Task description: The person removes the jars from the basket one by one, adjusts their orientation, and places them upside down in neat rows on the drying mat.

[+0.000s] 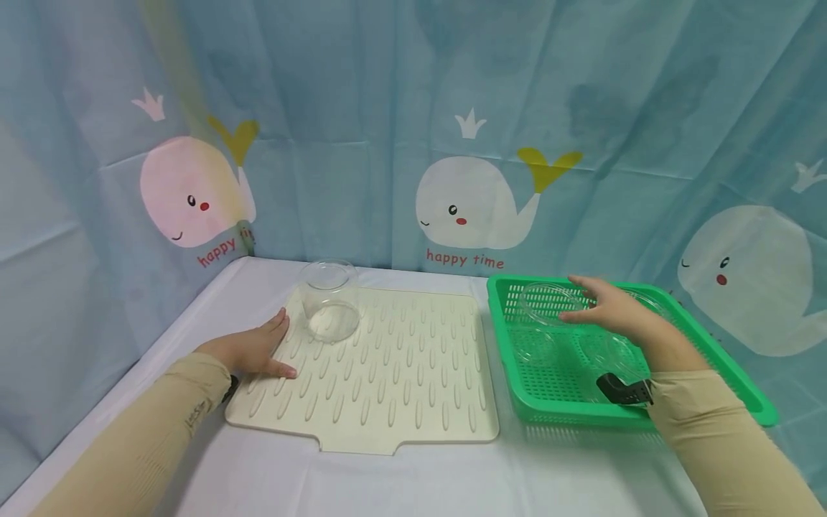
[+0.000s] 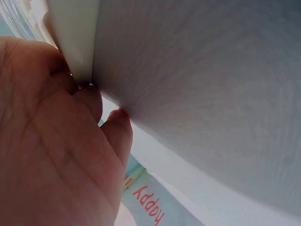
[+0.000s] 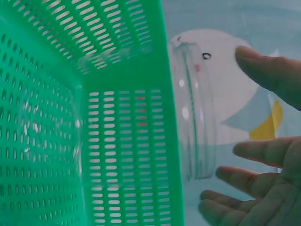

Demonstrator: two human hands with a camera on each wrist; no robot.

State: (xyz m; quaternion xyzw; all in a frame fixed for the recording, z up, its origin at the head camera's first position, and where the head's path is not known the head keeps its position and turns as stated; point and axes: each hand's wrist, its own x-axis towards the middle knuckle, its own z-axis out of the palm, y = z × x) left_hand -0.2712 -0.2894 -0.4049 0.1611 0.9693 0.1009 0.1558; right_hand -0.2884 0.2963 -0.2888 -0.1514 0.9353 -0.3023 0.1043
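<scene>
My left hand [image 1: 255, 350] rests at the left edge of a cream ridged draining board [image 1: 400, 424], its thumb spread over the top. In the left wrist view the fingers [image 2: 117, 136] are right at the board's edge, by the white cloth. A clear round container [image 1: 331, 309] stands on the board's back left part, just beyond those fingers. Over a green basket [image 1: 510, 359] my right hand [image 1: 610, 310] is spread, thumb apart from fingers, holding nothing. Near its fingertips is a clear container rim [image 3: 197, 113] that rises above the basket's side.
Several other clear containers lie in the basket, one of them at its front left [image 1: 535, 347]. A white cloth [image 1: 446, 481] covers the table. Behind it hangs a blue curtain [image 1: 362, 179] with whale prints.
</scene>
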